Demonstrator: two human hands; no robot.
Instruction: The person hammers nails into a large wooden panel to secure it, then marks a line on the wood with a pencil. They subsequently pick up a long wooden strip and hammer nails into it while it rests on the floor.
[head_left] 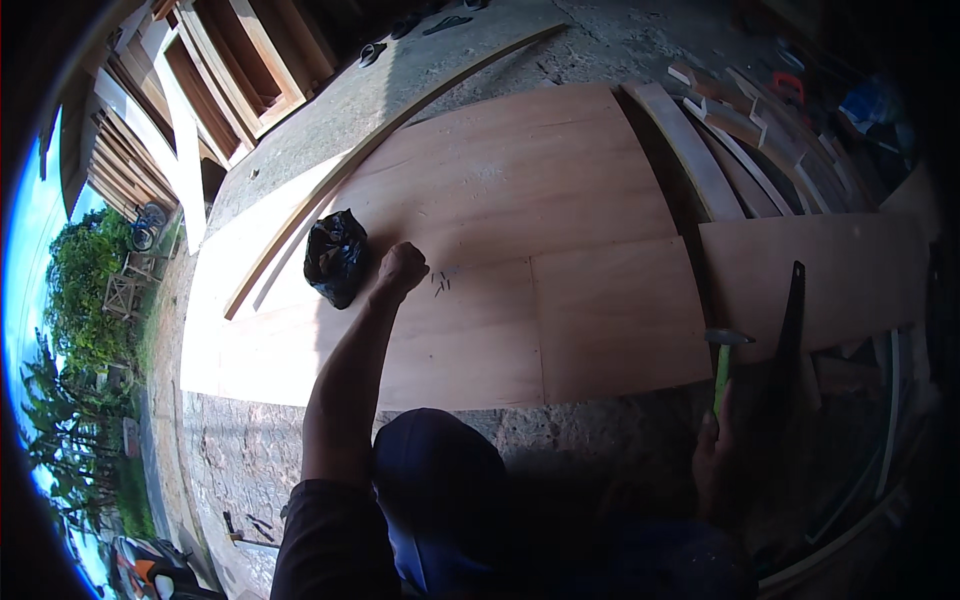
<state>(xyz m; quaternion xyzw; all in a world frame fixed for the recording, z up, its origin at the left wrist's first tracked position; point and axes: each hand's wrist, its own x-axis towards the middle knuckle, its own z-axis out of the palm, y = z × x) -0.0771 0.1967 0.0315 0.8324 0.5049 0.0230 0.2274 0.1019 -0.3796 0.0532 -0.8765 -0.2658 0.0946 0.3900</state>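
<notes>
My left hand (pixel 402 268) is closed over a large plywood sheet (pixel 540 170), and whatever its fingers may hold is hidden. Just right of it lie several loose nails (pixel 442 283) on the wood. A crumpled black plastic bag (pixel 336 258) sits on the sheet to the left of that hand, its mouth gaping. At the lower right, in shadow, my right hand (pixel 711 442) grips a hammer (pixel 722 372) by its green handle, with the metal head up, near the sheet's right corner.
A long wooden strip (pixel 385 140) crosses the sheet's far left side. On the right, a handsaw (pixel 793 310) leans over a smaller plywood board (pixel 850 275). Timber pieces (pixel 740 130) pile at the far right. Wooden frames (pixel 215 80) stand at the upper left.
</notes>
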